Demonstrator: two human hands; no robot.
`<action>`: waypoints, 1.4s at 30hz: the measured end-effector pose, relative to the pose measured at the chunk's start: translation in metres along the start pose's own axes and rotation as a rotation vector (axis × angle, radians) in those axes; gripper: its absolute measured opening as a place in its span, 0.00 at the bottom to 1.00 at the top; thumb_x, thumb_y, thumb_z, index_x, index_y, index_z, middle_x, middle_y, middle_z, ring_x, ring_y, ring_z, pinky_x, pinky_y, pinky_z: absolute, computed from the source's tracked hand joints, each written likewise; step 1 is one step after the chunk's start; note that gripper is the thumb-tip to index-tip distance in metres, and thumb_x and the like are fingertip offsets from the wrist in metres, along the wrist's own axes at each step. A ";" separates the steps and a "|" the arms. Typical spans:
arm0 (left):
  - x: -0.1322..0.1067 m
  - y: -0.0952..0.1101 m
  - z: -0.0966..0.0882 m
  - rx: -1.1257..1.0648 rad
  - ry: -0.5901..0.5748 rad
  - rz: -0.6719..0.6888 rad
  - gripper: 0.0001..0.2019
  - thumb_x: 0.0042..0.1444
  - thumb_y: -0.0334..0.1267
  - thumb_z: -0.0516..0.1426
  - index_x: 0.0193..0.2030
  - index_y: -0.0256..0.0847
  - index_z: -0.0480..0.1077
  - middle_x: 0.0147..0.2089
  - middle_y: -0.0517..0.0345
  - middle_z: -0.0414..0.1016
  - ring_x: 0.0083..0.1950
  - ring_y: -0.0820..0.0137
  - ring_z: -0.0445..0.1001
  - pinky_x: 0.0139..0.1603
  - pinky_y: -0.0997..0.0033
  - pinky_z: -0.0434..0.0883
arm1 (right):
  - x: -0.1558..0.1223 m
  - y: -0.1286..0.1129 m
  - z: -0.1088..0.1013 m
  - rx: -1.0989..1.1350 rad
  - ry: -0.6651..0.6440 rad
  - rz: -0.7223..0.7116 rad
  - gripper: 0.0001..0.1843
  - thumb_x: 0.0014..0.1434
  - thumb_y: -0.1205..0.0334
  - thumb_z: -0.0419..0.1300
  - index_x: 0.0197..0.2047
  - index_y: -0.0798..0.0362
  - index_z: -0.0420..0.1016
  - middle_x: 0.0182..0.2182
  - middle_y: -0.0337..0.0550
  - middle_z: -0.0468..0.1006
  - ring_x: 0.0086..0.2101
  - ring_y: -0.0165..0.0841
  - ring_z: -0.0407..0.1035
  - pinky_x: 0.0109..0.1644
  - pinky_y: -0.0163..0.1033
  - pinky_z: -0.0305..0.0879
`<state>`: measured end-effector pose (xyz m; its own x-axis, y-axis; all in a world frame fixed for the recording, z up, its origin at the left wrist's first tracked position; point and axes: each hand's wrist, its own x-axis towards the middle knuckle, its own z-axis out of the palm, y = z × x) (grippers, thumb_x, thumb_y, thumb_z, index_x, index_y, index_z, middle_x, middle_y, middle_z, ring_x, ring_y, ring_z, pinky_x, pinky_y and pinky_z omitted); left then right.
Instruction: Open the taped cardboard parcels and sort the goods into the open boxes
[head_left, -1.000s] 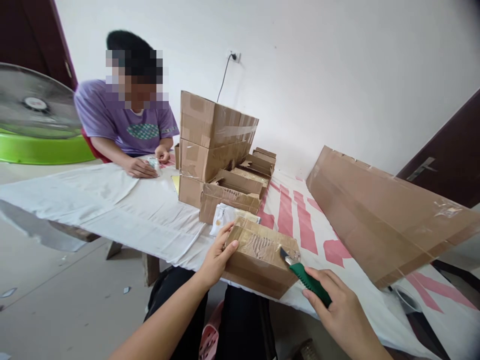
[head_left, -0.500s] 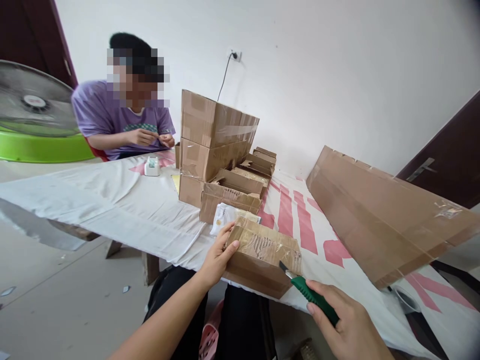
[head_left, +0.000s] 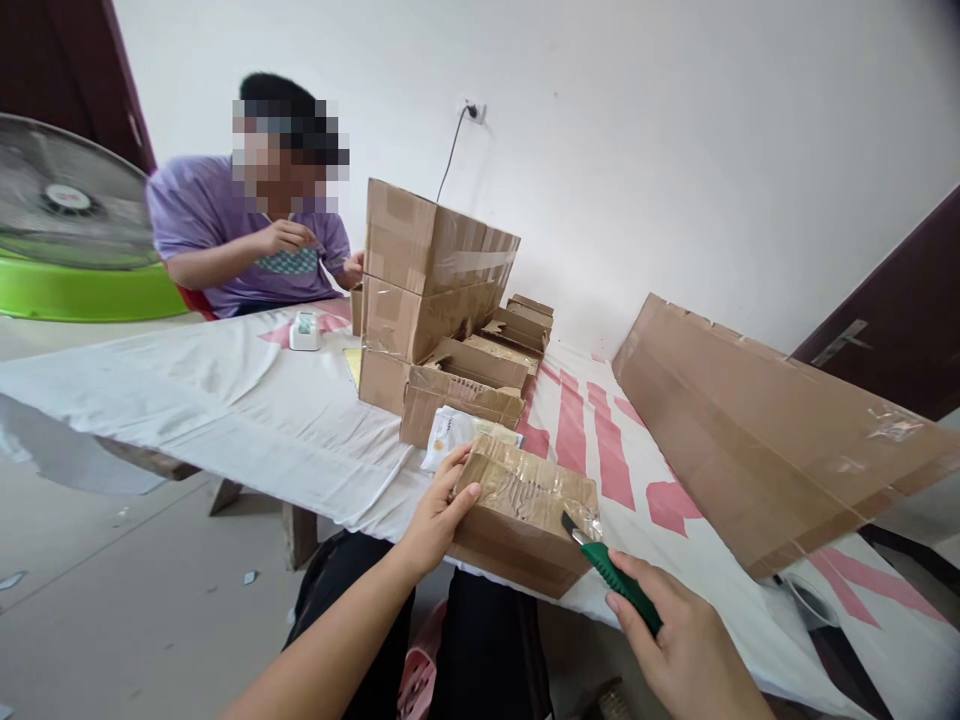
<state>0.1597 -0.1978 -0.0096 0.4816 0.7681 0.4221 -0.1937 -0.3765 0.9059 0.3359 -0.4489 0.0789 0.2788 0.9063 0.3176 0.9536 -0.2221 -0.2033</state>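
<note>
A small taped cardboard box (head_left: 517, 515) lies at the table's near edge. My left hand (head_left: 439, 515) grips its left end, fingers curled over the top corner. My right hand (head_left: 679, 640) is closed round a green-handled utility knife (head_left: 615, 575), whose blade tip rests against the box's right top edge, on the clear tape. A white packet (head_left: 450, 435) lies just behind the box.
A stack of taped boxes (head_left: 427, 280) and open cartons (head_left: 469, 385) stand mid-table on a white and red cloth (head_left: 247, 400). A long flat carton (head_left: 757, 430) lies at the right. Another person in a purple shirt (head_left: 247, 235) sits at the far left, beside a fan (head_left: 67, 200) and a small white tape dispenser (head_left: 304, 330).
The knife slid off the box's top to its near right edge, then its tip came back against that edge. The other person lifted both hands off the table. My left hand stayed put.
</note>
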 end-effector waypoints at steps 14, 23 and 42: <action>0.000 0.003 0.000 0.000 0.013 0.003 0.23 0.60 0.54 0.53 0.54 0.41 0.73 0.69 0.48 0.60 0.71 0.54 0.55 0.71 0.52 0.54 | -0.001 -0.010 -0.018 0.074 -0.133 0.016 0.23 0.66 0.51 0.50 0.58 0.51 0.73 0.52 0.47 0.79 0.51 0.38 0.75 0.53 0.41 0.73; 0.002 0.006 0.002 0.062 0.029 0.010 0.20 0.60 0.51 0.53 0.52 0.41 0.74 0.67 0.48 0.62 0.69 0.54 0.58 0.70 0.52 0.57 | -0.003 -0.014 -0.017 -0.006 -0.140 -0.014 0.25 0.66 0.55 0.47 0.63 0.47 0.67 0.45 0.47 0.82 0.42 0.38 0.79 0.46 0.41 0.77; 0.003 0.011 0.004 0.195 0.075 0.029 0.17 0.59 0.45 0.52 0.47 0.39 0.75 0.61 0.46 0.67 0.64 0.56 0.65 0.65 0.55 0.64 | 0.020 -0.013 -0.027 0.126 -0.220 0.056 0.22 0.66 0.54 0.51 0.62 0.45 0.69 0.55 0.43 0.76 0.54 0.41 0.72 0.56 0.47 0.71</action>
<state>0.1628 -0.2014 0.0012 0.4121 0.7888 0.4560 -0.0345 -0.4866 0.8730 0.3323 -0.4376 0.1128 0.2857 0.9535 0.0959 0.9120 -0.2398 -0.3329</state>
